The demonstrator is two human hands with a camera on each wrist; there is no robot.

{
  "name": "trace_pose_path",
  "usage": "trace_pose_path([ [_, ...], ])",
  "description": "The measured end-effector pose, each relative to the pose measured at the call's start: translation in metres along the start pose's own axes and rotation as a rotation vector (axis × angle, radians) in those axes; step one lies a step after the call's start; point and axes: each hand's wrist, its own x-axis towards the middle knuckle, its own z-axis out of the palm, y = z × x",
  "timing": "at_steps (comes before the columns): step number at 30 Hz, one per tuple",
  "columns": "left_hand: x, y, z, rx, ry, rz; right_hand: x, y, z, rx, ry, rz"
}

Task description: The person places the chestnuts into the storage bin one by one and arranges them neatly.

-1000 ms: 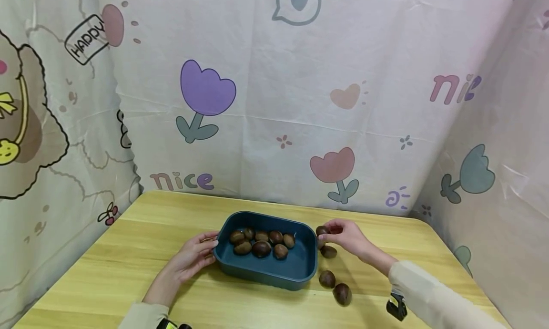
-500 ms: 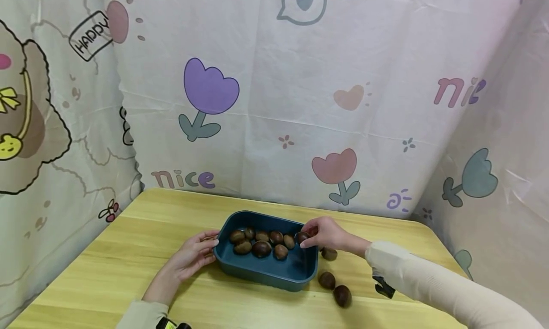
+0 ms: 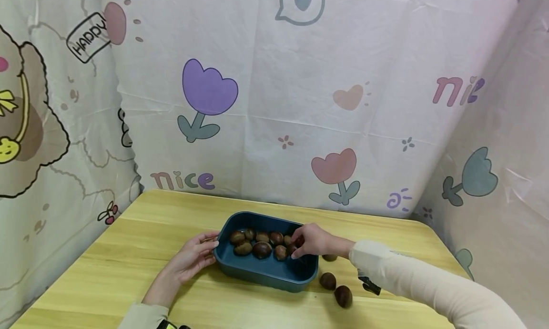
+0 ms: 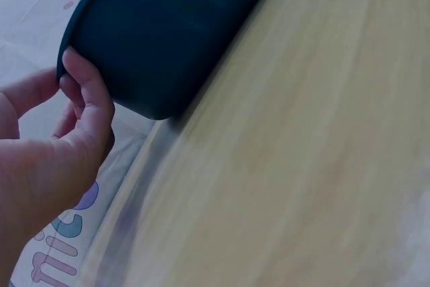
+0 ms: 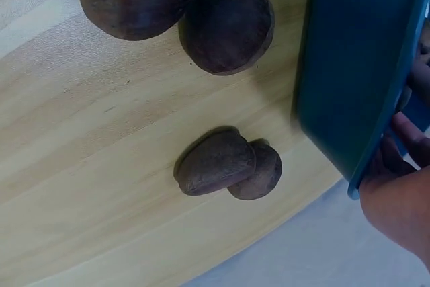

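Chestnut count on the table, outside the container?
4, right of the container: two chestnuts nearer the front, two more farther back. Others may be hidden.

You are facing a pale printed cloth [image 3: 279,57], which is hanging behind the wood-grained worktop [image 3: 240,305] and along both its sides. On it you are seeing a purple tulip [image 3: 210,93], a pink tulip [image 3: 334,167] lower to its right, a blue-green tulip [image 3: 479,174] at far right, and a "HAPPY" sign [image 3: 87,38] upper left.

Chestnuts [image 3: 262,250] in and beside blue tray [image 3: 257,278]
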Motion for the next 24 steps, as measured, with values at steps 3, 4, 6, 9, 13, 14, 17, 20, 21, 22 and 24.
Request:
trace_pose_path([
  [3,0.000,0.000,0.001,0.003,0.002,-0.001,0.000,0.000,0.002,-0.018,0.012,0.002],
  [4,0.000,0.000,0.001,0.004,0.004,-0.001,0.000,0.001,0.002,-0.021,0.016,0.000],
  [6,0.000,0.000,0.002,0.010,0.017,-0.009,0.001,0.001,0.003,-0.033,0.025,-0.006],
  [9,0.000,0.000,0.002,0.018,0.026,-0.015,0.001,0.000,0.004,-0.044,0.035,-0.006],
  [13,-0.001,0.001,0.001,0.012,0.020,-0.021,0.002,0.000,0.006,-0.043,0.040,0.005],
  [14,-0.001,0.001,0.001,0.008,0.019,-0.023,0.002,0.000,0.006,-0.043,0.042,0.009],
  [17,-0.001,0.001,0.002,0.002,0.016,-0.028,0.002,0.001,0.010,-0.044,0.053,0.016],
  [20,-0.002,0.001,0.002,0.004,0.016,-0.029,0.002,0.000,0.012,-0.041,0.058,0.012],
  [21,-0.002,0.001,0.002,0.006,0.016,-0.029,0.002,0.000,0.012,-0.031,0.055,0.011],
  [22,-0.001,0.001,0.002,0.006,0.016,-0.028,0.001,0.000,0.011,-0.016,0.052,0.011],
  [24,-0.001,0.001,0.002,0.011,0.016,-0.027,0.001,-0.001,0.009,0.023,0.052,0.008],
])
